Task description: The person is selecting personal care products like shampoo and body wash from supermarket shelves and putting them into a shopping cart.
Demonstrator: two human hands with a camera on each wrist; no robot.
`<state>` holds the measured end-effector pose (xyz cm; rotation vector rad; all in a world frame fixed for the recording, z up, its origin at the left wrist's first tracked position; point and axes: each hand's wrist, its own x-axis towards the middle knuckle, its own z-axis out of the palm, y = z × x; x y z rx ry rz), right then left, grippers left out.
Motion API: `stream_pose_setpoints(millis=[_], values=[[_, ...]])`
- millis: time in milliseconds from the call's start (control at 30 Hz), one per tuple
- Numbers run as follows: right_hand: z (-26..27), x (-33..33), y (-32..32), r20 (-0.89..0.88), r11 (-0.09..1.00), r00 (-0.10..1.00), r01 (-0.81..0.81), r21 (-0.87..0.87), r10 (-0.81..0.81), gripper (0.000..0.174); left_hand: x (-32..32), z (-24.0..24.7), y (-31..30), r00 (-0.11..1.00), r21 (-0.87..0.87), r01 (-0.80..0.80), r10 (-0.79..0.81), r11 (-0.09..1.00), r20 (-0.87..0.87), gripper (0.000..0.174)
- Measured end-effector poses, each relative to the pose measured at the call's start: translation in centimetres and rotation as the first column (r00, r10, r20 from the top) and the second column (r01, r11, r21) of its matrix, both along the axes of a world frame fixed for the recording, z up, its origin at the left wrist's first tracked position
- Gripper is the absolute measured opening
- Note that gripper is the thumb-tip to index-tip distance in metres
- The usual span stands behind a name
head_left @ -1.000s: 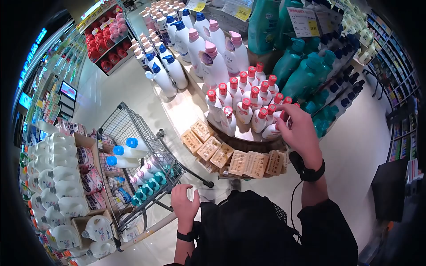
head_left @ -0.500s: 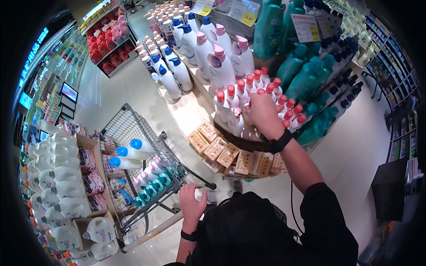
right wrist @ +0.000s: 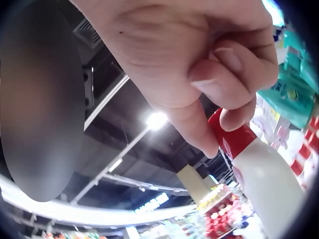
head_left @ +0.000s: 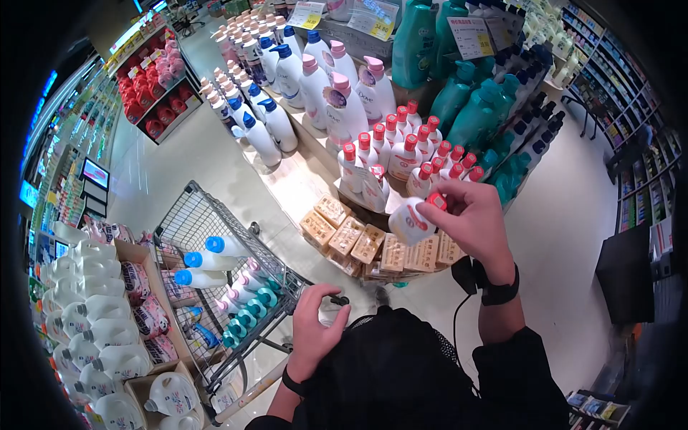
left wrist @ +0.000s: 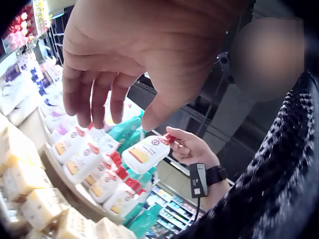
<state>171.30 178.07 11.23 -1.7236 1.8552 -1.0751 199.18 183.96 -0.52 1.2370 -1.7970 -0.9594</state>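
In the head view my right hand holds up a white bottle by its red cap, tilted, in front of the display. Thumb and fingers pinch the red cap in the right wrist view. A printed label faces outward on the held bottle in the left wrist view. Behind it stand rows of matching red-capped bottles on the curved shelf. My left hand holds nothing, its fingers loosely bent, beside the cart's handle.
At left stands a wire shopping cart with blue-capped, pink-topped and teal bottles inside. Packs of soap bars line the display's lower edge. Pump bottles and large teal bottles rise behind. White jugs fill the far left.
My right hand reached in among the red-capped bottles, then came back toward me with one, now over the soap packs. The left hand shifted slightly rightward, still holding nothing.
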Motion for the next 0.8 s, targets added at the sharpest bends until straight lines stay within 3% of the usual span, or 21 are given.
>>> stream_pose_setpoints(millis=[67, 100, 133, 167, 233, 300, 367, 467, 800], values=[[0.5, 0.5, 1.6, 0.267, 0.971, 0.954, -0.182, 0.153, 0.137, 0.02, -0.6, 2.1, -0.7, 0.997, 0.017, 0.074, -0.074, 0.997, -0.032, 0.035], [1.1, 1.2, 2.3, 0.269, 0.972, 0.955, -0.171, 0.162, 0.124, 0.02, -1.0, 3.0, -0.9, 0.969, 0.143, 0.183, -0.154, 0.973, -0.194, 0.041], [1.9, 2.1, 2.9, 0.451, 0.948, 0.887, -0.221, 0.231, 0.097, 0.019, -1.1, 3.7, -1.1, 0.911, 0.251, 0.307, -0.207, 0.918, -0.355, 0.047], [2.2, 2.7, 3.5, 0.615, 0.917, 0.787, -0.28, 0.284, 0.05, 0.018, -0.9, 4.1, -1.2, 0.779, 0.361, 0.494, -0.217, 0.791, -0.588, 0.049], [1.6, 3.3, 4.6, 0.682, 0.919, 0.723, -0.336, 0.208, 0.111, 0.017, 0.6, 5.0, -1.2, 0.604, 0.471, 0.764, -0.233, 0.441, -0.762, 0.046], [1.4, 4.1, 5.3, 0.766, 0.929, 0.631, -0.344, 0.134, 0.124, 0.018, 1.1, 5.6, 0.0, 0.587, 0.461, 0.786, -0.261, 0.412, -0.766, 0.046], [0.5, 4.4, 5.8, 0.769, 0.926, 0.628, -0.35, 0.142, 0.119, 0.02, 1.6, 6.2, 0.7, 0.564, 0.443, 0.808, -0.292, 0.388, -0.772, 0.046], [-0.7, 5.1, 6.2, 0.863, 0.911, 0.486, -0.404, 0.081, 0.138, 0.024, 2.4, 7.1, 1.1, 0.556, 0.457, 0.822, -0.305, 0.34, -0.774, 0.045], [-0.6, 4.5, 4.9, 0.895, 0.915, 0.426, -0.399, 0.052, 0.135, 0.026, 1.8, 9.2, 0.1, 0.544, 0.439, 0.827, -0.306, 0.35, -0.781, 0.047]])
